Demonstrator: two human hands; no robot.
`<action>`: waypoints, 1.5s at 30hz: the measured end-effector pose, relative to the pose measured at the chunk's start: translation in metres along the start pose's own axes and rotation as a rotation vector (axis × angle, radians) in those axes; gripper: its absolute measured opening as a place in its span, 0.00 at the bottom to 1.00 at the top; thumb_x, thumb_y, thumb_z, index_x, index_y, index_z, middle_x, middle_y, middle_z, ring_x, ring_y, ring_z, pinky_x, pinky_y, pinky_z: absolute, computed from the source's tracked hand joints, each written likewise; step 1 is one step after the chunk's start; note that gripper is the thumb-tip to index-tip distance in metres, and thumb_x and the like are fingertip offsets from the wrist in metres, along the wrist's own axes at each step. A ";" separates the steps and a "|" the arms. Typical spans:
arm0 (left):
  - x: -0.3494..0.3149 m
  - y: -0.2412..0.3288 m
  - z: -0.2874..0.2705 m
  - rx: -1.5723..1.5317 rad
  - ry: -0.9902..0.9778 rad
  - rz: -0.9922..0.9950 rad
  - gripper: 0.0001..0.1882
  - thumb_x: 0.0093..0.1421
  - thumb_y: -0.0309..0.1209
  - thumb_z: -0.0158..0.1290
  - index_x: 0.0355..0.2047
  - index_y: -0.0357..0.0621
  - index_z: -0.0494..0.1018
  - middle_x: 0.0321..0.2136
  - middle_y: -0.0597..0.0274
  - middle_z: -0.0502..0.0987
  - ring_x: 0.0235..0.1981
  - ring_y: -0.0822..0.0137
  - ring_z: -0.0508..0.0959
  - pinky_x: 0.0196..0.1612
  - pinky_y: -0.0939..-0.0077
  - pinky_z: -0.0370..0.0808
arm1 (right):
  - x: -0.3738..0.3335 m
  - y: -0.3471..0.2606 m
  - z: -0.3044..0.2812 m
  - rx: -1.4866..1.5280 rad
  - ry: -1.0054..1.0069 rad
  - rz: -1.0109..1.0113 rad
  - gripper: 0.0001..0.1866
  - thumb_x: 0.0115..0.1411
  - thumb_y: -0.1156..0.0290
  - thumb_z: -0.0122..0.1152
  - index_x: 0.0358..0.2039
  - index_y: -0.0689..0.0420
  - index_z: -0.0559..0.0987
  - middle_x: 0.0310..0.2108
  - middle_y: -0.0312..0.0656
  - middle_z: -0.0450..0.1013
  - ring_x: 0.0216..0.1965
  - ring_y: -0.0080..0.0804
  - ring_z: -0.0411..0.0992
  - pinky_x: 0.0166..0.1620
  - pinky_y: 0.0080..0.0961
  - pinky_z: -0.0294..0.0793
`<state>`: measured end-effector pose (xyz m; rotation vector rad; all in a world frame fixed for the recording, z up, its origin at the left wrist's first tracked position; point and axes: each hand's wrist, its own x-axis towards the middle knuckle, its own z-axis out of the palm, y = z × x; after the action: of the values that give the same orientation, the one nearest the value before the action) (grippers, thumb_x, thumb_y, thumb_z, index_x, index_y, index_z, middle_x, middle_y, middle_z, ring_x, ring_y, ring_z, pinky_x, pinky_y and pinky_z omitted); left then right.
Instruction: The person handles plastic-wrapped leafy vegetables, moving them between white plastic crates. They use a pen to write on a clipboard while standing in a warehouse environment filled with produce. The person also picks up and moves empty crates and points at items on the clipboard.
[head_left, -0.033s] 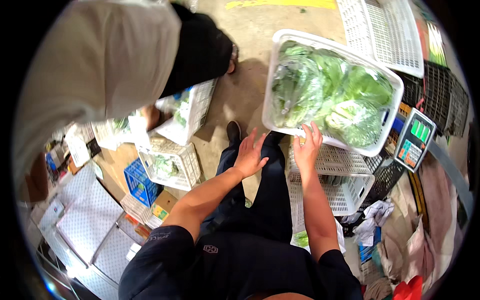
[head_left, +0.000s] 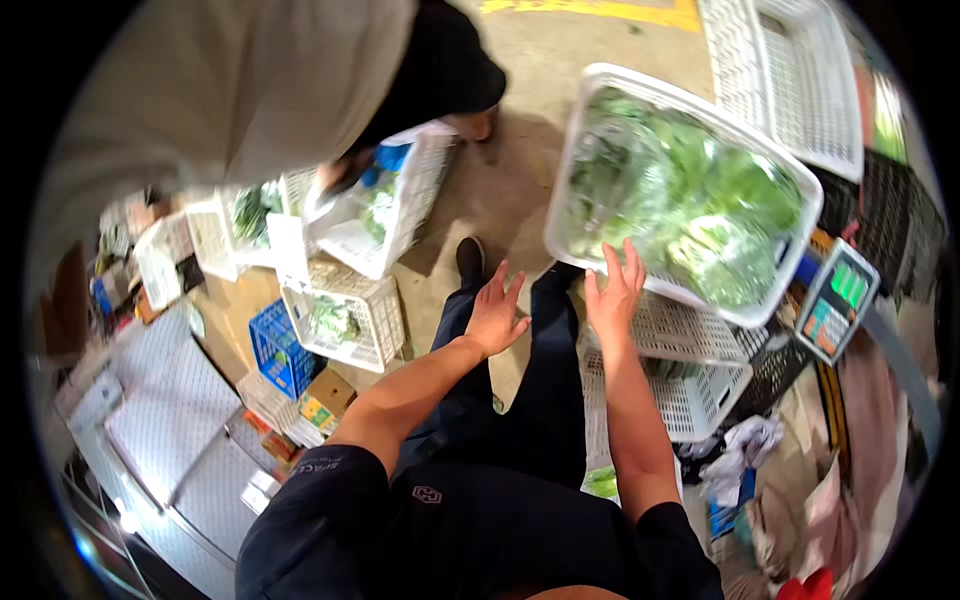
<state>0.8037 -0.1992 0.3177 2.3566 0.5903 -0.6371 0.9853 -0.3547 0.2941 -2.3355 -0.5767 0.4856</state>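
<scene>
Both of my hands hang in front of me with nothing in them. My left hand is over my legs, fingers spread and palm facing inward. My right hand is also open, its fingertips overlapping the near rim of a white plastic crate; whether they touch it, I cannot tell. Inside that crate lie clear plastic bags of leafy greens, with a paler, rounder bag at the near right. The crate rests beside a weighing scale's display.
Another person's sleeve fills the upper left, their hand near a white crate of greens. Left of me are a blue crate, a cream crate and a cardboard box. White crates stand right; more lie beyond.
The surroundings have shifted slightly in view, the bagged greens' crate a little to the right. The other person's body has moved right. My hands keep nearly the same open pose.
</scene>
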 end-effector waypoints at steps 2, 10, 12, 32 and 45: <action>-0.016 -0.033 -0.012 -0.072 0.005 -0.100 0.47 0.51 0.38 0.65 0.67 0.41 0.54 0.68 0.36 0.48 0.63 0.39 0.62 0.63 0.54 0.64 | 0.019 -0.015 0.025 -0.094 0.026 -0.102 0.31 0.53 0.69 0.68 0.59 0.50 0.73 0.66 0.55 0.57 0.65 0.58 0.55 0.65 0.50 0.56; -0.053 -0.209 0.011 -0.337 0.282 -0.784 0.45 0.54 0.41 0.63 0.66 0.37 0.54 0.66 0.30 0.50 0.67 0.39 0.57 0.67 0.57 0.60 | 0.118 0.044 0.103 -0.718 -0.184 -0.089 0.37 0.62 0.47 0.57 0.70 0.33 0.57 0.73 0.45 0.44 0.70 0.57 0.47 0.66 0.60 0.52; -0.057 -0.251 0.005 -0.438 0.291 -0.902 0.46 0.55 0.43 0.62 0.67 0.36 0.52 0.67 0.32 0.47 0.67 0.39 0.55 0.68 0.58 0.58 | 0.132 0.048 0.102 -0.769 -0.279 -0.070 0.37 0.62 0.48 0.57 0.70 0.34 0.57 0.73 0.47 0.45 0.70 0.55 0.48 0.67 0.56 0.53; -0.202 -0.736 -0.026 -1.374 1.078 -1.633 0.64 0.46 0.60 0.67 0.69 0.35 0.44 0.64 0.38 0.59 0.62 0.45 0.65 0.57 0.44 0.68 | -0.005 -0.258 0.279 -0.393 -0.733 -0.231 0.14 0.59 0.77 0.59 0.46 0.62 0.75 0.56 0.51 0.69 0.59 0.50 0.64 0.63 0.40 0.61; -0.204 -0.665 -0.082 -1.680 1.354 -1.201 0.24 0.56 0.36 0.66 0.47 0.34 0.73 0.40 0.56 0.80 0.38 0.68 0.79 0.43 0.72 0.76 | 0.010 -0.363 0.318 -0.060 -0.748 -0.265 0.10 0.63 0.80 0.56 0.45 0.63 0.78 0.45 0.46 0.76 0.44 0.32 0.75 0.48 0.26 0.75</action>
<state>0.3029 0.2748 0.1942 0.2910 1.9756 0.9492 0.7413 0.0612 0.3177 -2.0364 -1.2332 1.2347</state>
